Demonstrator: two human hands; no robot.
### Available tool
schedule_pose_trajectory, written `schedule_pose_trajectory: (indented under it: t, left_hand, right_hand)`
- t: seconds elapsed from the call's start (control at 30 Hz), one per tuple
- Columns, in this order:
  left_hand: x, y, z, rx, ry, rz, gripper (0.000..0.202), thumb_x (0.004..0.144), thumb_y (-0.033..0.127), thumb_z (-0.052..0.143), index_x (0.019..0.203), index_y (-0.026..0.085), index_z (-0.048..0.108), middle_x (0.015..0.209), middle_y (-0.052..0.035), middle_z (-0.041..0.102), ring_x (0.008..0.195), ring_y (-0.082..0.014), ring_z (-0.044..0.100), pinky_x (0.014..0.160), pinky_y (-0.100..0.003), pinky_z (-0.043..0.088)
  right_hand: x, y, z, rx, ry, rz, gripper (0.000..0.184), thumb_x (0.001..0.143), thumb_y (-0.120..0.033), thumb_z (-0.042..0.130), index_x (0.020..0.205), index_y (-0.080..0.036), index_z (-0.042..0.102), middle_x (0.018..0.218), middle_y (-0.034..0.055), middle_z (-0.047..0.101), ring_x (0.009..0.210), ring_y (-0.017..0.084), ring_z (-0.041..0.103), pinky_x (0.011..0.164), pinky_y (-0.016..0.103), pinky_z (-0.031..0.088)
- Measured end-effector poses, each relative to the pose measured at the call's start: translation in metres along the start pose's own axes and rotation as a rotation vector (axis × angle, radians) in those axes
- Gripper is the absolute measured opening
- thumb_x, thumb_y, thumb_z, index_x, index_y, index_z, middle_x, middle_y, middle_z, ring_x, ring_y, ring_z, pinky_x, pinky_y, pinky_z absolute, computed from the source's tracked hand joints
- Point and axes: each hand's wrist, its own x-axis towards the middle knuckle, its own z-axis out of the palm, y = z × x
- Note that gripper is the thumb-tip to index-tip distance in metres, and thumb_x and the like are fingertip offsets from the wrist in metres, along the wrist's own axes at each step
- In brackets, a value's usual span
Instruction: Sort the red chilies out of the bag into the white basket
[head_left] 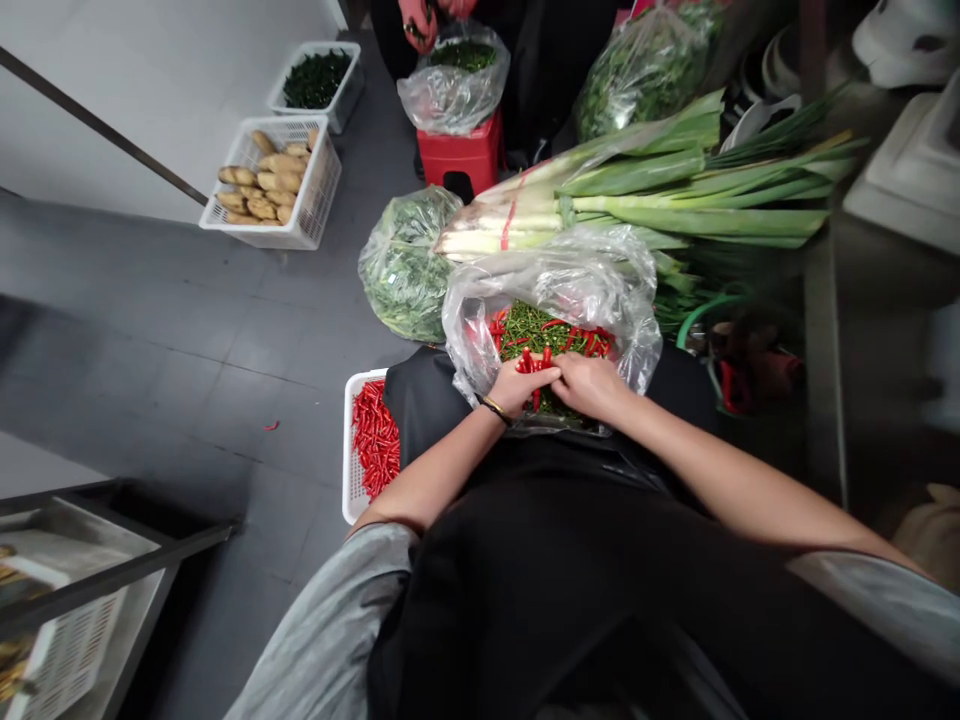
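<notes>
On my lap lies an opened clear plastic bag [562, 270] with red chilies and many green stems [531, 325] inside. My left hand [517, 386] is closed around a few red chilies [527, 362] that stick up past its fingers. Against it, at the bag's near side, my right hand [589, 385] pinches at the same chilies; its fingertips are partly hidden. A white basket [349, 450] beside my left thigh holds a heap of red chilies [375, 440] without visible stems.
Leeks [675, 195] and a bag of greens [412, 260] lie beyond my knees. Potato-like roots fill a white crate [322, 190] at the left. Opposite, another person's hand [418, 22] works over a bag on a red stool [461, 155]. A metal shelf [202, 540] stands lower left.
</notes>
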Motion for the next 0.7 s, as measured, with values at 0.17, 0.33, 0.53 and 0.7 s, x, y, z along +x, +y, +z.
schedule_pose_trajectory:
  t: [0.17, 0.33, 0.53, 0.7]
  left_hand:
    - [0.005, 0.006, -0.012, -0.215, 0.149, -0.016, 0.039, 0.047, 0.028, 0.090, 0.076, 0.013, 0.069, 0.070, -0.0001, 0.069, 0.066, -0.0105, 0.061, 0.070, -0.026, 0.048]
    - [0.006, 0.015, -0.031, -0.201, 0.184, -0.169, 0.032, 0.054, 0.027, 0.084, 0.077, 0.011, 0.069, 0.068, -0.0041, 0.070, 0.053, -0.0093, 0.056, 0.048, -0.022, 0.036]
    - [0.004, 0.020, -0.026, -0.219, 0.183, -0.177, 0.035, 0.055, 0.027, 0.082, 0.081, 0.012, 0.066, 0.063, -0.0018, 0.067, 0.048, -0.0085, 0.054, 0.044, -0.021, 0.032]
    - [0.000, 0.021, -0.029, -0.188, 0.173, -0.085, 0.037, 0.053, 0.030, 0.084, 0.075, 0.012, 0.061, 0.057, 0.0022, 0.061, 0.049, -0.0067, 0.053, 0.049, -0.021, 0.038]
  right_hand:
    - [-0.001, 0.000, 0.018, 0.315, 0.131, -0.219, 0.042, 0.093, -0.036, 0.049, 0.128, -0.015, 0.058, 0.109, 0.0148, 0.067, 0.088, 0.024, 0.066, 0.076, 0.034, 0.051]
    - [-0.007, 0.065, 0.007, 0.706, 0.197, -0.061, 0.045, 0.089, -0.042, 0.055, 0.128, -0.019, 0.058, 0.074, 0.0011, 0.067, 0.061, 0.017, 0.062, 0.066, 0.032, 0.050]
    - [0.006, 0.031, 0.006, 0.530, 0.195, -0.161, 0.029, 0.088, -0.045, 0.058, 0.098, -0.020, 0.070, 0.087, 0.0066, 0.069, 0.075, 0.019, 0.063, 0.071, 0.032, 0.048]
    - [0.016, 0.006, 0.021, 0.223, 0.199, -0.063, 0.029, 0.093, -0.041, 0.053, 0.108, -0.020, 0.067, 0.101, 0.0090, 0.066, 0.083, 0.021, 0.063, 0.065, 0.029, 0.044]
